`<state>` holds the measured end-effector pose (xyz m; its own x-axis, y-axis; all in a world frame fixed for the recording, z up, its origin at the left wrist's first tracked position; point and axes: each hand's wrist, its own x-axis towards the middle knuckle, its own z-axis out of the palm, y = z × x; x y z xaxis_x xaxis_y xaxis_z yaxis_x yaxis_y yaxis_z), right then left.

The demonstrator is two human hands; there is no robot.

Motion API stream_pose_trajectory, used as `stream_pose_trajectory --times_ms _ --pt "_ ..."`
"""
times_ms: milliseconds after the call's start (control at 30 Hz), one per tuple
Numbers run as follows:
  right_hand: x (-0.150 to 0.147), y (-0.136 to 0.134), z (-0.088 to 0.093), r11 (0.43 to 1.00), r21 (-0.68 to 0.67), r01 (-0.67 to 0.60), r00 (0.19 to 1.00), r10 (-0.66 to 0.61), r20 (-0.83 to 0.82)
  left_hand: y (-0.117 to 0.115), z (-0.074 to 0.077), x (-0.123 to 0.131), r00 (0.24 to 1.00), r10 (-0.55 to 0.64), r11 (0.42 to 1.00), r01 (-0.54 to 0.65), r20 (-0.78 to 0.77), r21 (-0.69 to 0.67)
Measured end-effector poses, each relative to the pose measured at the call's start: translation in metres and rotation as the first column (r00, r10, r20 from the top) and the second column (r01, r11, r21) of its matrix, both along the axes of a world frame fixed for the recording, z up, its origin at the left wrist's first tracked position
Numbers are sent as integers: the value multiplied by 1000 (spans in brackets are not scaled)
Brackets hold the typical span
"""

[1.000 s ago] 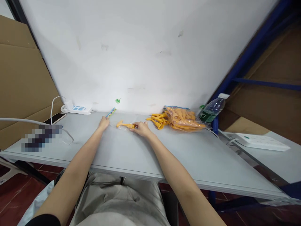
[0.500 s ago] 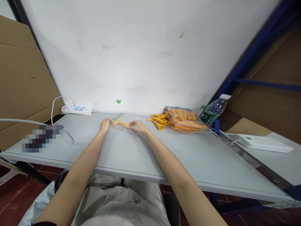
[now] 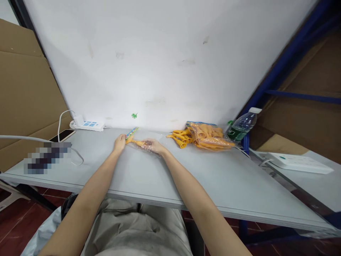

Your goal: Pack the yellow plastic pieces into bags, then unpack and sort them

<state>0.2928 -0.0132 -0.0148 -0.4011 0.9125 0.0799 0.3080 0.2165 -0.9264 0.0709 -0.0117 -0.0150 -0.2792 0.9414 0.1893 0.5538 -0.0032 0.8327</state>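
**A:** what's each hand up to?

**B:** left hand (image 3: 119, 143) has its grip pinching one end of the orange toy (image 3: 134, 142). The right hand (image 3: 153, 145) grip is pinching the clear bag (image 3: 144, 145) around it, out at 12 o'clock on the surface (image 3: 186, 177).

**A:** and further back?

**B:** striped card (image 3: 132, 132) just past the toy, toy pile (image 3: 205, 137) at 2 o'clock, bottle (image 3: 241, 126) beyond.

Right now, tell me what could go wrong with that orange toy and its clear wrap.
1. The clear wrap under the right hand looks thin; it could tear or slip as the left hand pinches the orange toy.
2. The loose orange pieces and the tilted water bottle sit to the right; a wide sweep might knock them.
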Motion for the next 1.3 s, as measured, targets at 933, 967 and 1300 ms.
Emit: stream_pose_trajectory --times_ms 933,967,1300 --pt "66 2 3 677 505 535 365 -725 584 -8 -2 2 882 -10 1000 7 -472 -8" --pt "63 1 5 698 504 509 378 -707 597 -8 -2 2 885 -12 1000 12 -466 -3" --pt "34 0 2 808 511 294 601 -572 558 -6 -6 1 886 -15 1000 13 -463 -7"
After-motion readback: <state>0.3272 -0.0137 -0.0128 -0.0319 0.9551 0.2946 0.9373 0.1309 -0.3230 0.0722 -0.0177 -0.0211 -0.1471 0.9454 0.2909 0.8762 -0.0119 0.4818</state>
